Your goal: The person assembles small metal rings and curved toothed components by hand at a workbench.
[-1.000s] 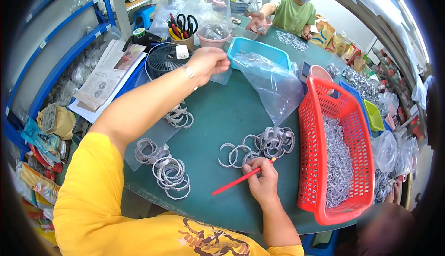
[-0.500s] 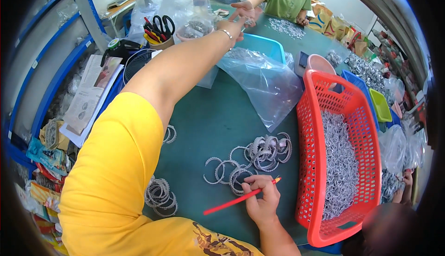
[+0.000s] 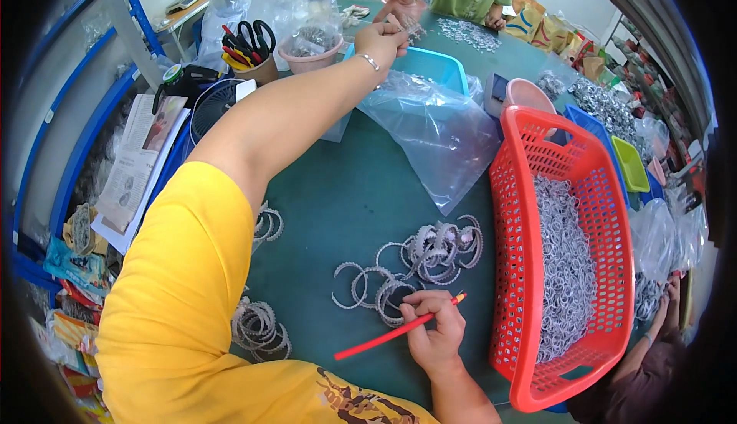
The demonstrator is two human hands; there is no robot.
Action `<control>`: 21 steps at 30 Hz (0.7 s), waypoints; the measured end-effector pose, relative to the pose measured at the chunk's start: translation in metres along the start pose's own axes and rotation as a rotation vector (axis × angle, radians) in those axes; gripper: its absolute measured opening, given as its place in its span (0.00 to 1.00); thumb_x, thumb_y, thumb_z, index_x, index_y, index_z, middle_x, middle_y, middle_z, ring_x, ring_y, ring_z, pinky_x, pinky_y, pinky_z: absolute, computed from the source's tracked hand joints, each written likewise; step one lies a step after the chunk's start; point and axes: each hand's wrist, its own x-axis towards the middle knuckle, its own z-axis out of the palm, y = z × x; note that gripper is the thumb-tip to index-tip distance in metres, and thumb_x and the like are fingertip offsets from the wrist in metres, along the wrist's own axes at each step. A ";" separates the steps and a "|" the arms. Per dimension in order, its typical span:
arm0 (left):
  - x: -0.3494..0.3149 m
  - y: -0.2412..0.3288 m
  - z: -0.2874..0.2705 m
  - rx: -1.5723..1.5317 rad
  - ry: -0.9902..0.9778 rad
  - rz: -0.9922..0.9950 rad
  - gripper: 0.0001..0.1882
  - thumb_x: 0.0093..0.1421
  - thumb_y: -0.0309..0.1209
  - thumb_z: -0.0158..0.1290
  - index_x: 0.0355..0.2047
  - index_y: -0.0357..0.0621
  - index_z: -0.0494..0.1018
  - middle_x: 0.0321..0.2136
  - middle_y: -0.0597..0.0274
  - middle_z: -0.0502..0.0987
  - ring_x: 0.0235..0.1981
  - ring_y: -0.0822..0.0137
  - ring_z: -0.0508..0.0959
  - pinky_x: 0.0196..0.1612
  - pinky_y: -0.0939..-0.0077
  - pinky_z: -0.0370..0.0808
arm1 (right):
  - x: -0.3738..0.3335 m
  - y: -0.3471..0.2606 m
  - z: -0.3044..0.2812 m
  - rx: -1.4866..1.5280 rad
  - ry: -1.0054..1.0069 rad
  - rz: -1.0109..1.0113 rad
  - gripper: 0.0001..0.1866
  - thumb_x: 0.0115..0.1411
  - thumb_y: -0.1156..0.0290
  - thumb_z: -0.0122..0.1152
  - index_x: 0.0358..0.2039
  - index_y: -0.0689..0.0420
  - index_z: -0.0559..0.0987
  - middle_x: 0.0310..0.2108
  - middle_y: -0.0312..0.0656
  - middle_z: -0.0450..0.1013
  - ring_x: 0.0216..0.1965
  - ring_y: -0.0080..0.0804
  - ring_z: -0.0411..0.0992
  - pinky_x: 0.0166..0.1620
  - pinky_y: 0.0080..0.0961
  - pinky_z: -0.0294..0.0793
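Note:
My left hand (image 3: 381, 44) reaches far across the table, its fingers closed at the edge of another person's open hand (image 3: 401, 6). Something small and shiny (image 3: 414, 31) shows at its fingertips; its kind is unclear. In my right hand (image 3: 436, 336) is a slim red pencil-like stick (image 3: 376, 343), held slantwise. Just beyond that hand lies a loose pile of grey toothed open rings (image 3: 437, 251), with one ring (image 3: 390, 301) by the fingers. More such rings (image 3: 261, 328) lie next to my left sleeve, partly hidden by it.
A red perforated basket (image 3: 513, 270) of small grey rings stands at right. Behind are a light-blue tub (image 3: 441, 67), a clear plastic bag (image 3: 437, 140) and a pink bowl (image 3: 530, 95). Scissors (image 3: 257, 38) stand in a cup at left, near a small fan (image 3: 211, 109).
My left hand has drawn back slightly from the other person's hand, its fingers now closed together. My right hand stays put with the red stick. At lower right, another person's arms show more.

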 end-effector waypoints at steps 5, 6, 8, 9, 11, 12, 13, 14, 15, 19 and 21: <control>-0.030 0.015 0.004 -0.055 -0.186 0.052 0.09 0.55 0.24 0.54 0.36 0.35 0.70 0.28 0.61 0.74 0.28 0.73 0.75 0.32 0.83 0.75 | 0.000 0.000 0.001 0.014 0.002 -0.005 0.11 0.45 0.85 0.62 0.21 0.59 0.67 0.26 0.45 0.73 0.28 0.30 0.70 0.32 0.21 0.70; -0.032 0.015 0.005 -0.041 -0.226 0.058 0.10 0.55 0.24 0.54 0.37 0.35 0.70 0.28 0.61 0.75 0.28 0.73 0.75 0.32 0.83 0.75 | 0.000 0.000 0.001 0.010 0.008 -0.006 0.11 0.45 0.85 0.62 0.21 0.59 0.67 0.26 0.45 0.73 0.28 0.30 0.70 0.32 0.21 0.70; -0.044 0.020 0.009 -0.051 -0.239 0.053 0.09 0.55 0.24 0.54 0.37 0.35 0.70 0.28 0.61 0.75 0.28 0.73 0.75 0.32 0.83 0.75 | -0.001 0.003 0.001 0.018 0.014 -0.010 0.13 0.42 0.83 0.65 0.22 0.59 0.68 0.26 0.43 0.73 0.27 0.34 0.71 0.30 0.23 0.69; -0.050 0.023 0.011 -0.060 -0.248 0.044 0.09 0.55 0.24 0.54 0.36 0.35 0.70 0.28 0.61 0.75 0.28 0.73 0.76 0.32 0.83 0.75 | -0.001 0.003 0.000 0.016 0.019 -0.013 0.13 0.42 0.83 0.65 0.22 0.59 0.68 0.26 0.43 0.73 0.27 0.34 0.71 0.30 0.23 0.69; -0.057 0.025 0.012 -0.064 -0.257 0.039 0.09 0.55 0.24 0.54 0.36 0.35 0.70 0.28 0.61 0.75 0.29 0.73 0.76 0.32 0.84 0.75 | -0.002 0.004 0.001 0.012 0.016 -0.011 0.12 0.43 0.83 0.65 0.22 0.59 0.68 0.26 0.43 0.73 0.27 0.34 0.71 0.30 0.23 0.69; -0.060 0.026 0.012 -0.063 -0.282 0.033 0.09 0.55 0.24 0.54 0.36 0.35 0.70 0.28 0.61 0.75 0.28 0.73 0.76 0.32 0.84 0.75 | -0.002 0.004 0.001 0.012 0.018 -0.010 0.12 0.43 0.83 0.65 0.22 0.59 0.68 0.26 0.43 0.73 0.27 0.34 0.71 0.30 0.23 0.69; -0.063 0.027 0.013 -0.062 -0.307 0.027 0.09 0.54 0.24 0.54 0.36 0.36 0.70 0.28 0.61 0.75 0.28 0.73 0.76 0.32 0.84 0.75 | -0.002 0.004 0.001 0.010 0.019 -0.015 0.12 0.43 0.83 0.65 0.22 0.59 0.68 0.26 0.43 0.73 0.27 0.34 0.71 0.30 0.23 0.70; -0.067 0.028 0.013 -0.062 -0.309 0.025 0.09 0.54 0.24 0.54 0.36 0.36 0.70 0.28 0.61 0.75 0.28 0.73 0.76 0.32 0.84 0.75 | -0.002 0.004 0.001 0.007 0.020 -0.019 0.12 0.43 0.83 0.64 0.22 0.59 0.68 0.26 0.43 0.73 0.27 0.34 0.71 0.30 0.24 0.70; -0.071 0.029 0.014 -0.070 -0.315 -0.003 0.09 0.55 0.23 0.54 0.36 0.36 0.70 0.28 0.61 0.75 0.28 0.74 0.75 0.32 0.84 0.75 | -0.002 0.004 0.001 0.007 0.021 -0.018 0.12 0.43 0.83 0.64 0.22 0.59 0.68 0.26 0.43 0.73 0.27 0.34 0.71 0.30 0.24 0.70; -0.086 0.029 0.012 -0.137 -0.316 -0.073 0.08 0.54 0.21 0.53 0.35 0.35 0.71 0.27 0.61 0.75 0.26 0.73 0.75 0.29 0.82 0.75 | -0.001 0.004 0.002 0.032 0.016 0.005 0.12 0.43 0.83 0.64 0.22 0.59 0.68 0.26 0.43 0.73 0.27 0.35 0.71 0.29 0.24 0.70; -0.096 0.024 0.006 -0.112 -0.349 -0.140 0.08 0.54 0.22 0.53 0.35 0.36 0.71 0.27 0.62 0.74 0.26 0.74 0.75 0.29 0.82 0.75 | -0.001 0.003 0.002 0.040 0.013 0.005 0.12 0.43 0.83 0.64 0.22 0.59 0.68 0.26 0.43 0.73 0.27 0.35 0.71 0.29 0.24 0.70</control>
